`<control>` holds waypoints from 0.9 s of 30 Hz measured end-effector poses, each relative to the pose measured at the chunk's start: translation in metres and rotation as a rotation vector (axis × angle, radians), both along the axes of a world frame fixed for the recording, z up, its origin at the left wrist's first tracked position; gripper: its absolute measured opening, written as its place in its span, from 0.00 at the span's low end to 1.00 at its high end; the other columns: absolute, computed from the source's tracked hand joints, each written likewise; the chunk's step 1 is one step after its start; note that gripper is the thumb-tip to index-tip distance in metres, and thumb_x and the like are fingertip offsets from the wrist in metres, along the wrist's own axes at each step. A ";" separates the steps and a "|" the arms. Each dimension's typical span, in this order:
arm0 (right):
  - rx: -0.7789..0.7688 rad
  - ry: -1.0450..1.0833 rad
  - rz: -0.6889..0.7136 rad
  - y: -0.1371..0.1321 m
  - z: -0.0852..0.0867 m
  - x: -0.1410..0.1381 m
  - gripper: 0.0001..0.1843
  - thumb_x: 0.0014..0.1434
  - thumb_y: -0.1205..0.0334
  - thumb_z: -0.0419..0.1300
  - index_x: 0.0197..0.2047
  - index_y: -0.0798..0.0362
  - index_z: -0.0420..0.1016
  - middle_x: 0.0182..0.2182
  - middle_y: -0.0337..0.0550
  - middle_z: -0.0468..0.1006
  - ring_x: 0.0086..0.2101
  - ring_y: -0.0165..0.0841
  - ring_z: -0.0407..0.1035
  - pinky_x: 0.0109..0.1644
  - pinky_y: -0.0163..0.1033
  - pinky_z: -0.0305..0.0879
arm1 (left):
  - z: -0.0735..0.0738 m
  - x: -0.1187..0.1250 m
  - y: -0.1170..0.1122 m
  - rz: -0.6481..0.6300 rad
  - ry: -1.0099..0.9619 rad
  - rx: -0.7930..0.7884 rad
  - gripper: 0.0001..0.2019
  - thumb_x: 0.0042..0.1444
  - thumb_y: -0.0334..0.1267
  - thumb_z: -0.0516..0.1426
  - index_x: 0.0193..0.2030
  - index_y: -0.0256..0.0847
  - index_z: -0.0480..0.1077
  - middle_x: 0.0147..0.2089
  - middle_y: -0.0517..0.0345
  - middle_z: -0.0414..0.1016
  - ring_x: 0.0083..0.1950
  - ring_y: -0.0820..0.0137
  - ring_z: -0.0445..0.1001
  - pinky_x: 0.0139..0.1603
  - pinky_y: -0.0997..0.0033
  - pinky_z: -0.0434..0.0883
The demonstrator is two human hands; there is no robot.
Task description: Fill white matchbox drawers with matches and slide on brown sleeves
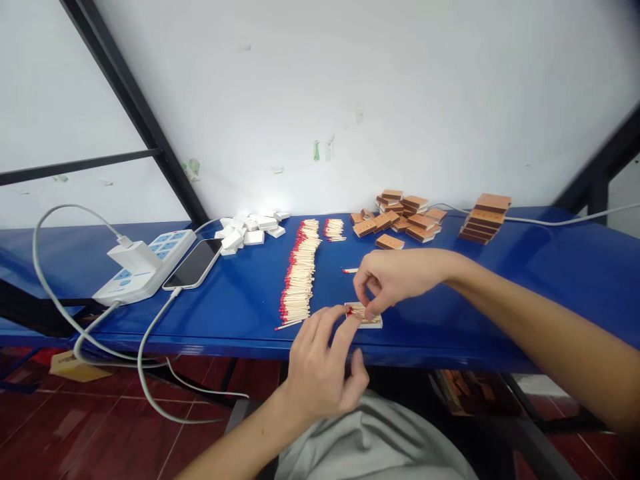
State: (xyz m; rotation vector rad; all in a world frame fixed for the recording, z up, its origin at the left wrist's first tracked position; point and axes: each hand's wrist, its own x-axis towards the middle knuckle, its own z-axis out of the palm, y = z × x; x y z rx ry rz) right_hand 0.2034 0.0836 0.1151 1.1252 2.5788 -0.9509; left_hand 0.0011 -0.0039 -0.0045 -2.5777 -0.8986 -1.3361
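Note:
A small white matchbox tray lies near the front edge of the blue shelf, holding matches with red heads to the left. My left hand reaches in from below, fingers stretched and thumb apart, with fingertips touching the tray's left end by the match heads. Over the tray, my right hand is closed, its thumb and fingers bent down onto the matches; their tips partly hide them. One loose match lies just behind, partly covered by the right hand. A long row of matches lies left of the tray.
A smaller match group, a pile of brown matchbox sleeves and a sleeve stack stand at the back. White trays lie heaped left. Beyond are a phone, power strip and looping cables.

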 end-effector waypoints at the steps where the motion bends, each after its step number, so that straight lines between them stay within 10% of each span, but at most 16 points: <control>1: 0.025 0.011 -0.001 0.000 -0.002 -0.001 0.20 0.51 0.47 0.67 0.39 0.55 0.77 0.24 0.36 0.76 0.24 0.29 0.68 0.27 0.33 0.57 | 0.001 0.000 0.000 0.002 0.000 -0.009 0.22 0.55 0.32 0.53 0.57 0.34 0.66 0.53 0.41 0.72 0.51 0.56 0.71 0.51 0.55 0.73; 27: -0.018 0.069 0.027 0.007 -0.003 0.002 0.13 0.56 0.56 0.63 0.39 0.57 0.81 0.28 0.42 0.81 0.29 0.31 0.73 0.33 0.33 0.63 | -0.005 0.006 -0.001 0.070 0.090 0.013 0.19 0.56 0.36 0.55 0.54 0.36 0.70 0.54 0.43 0.72 0.50 0.54 0.72 0.47 0.55 0.70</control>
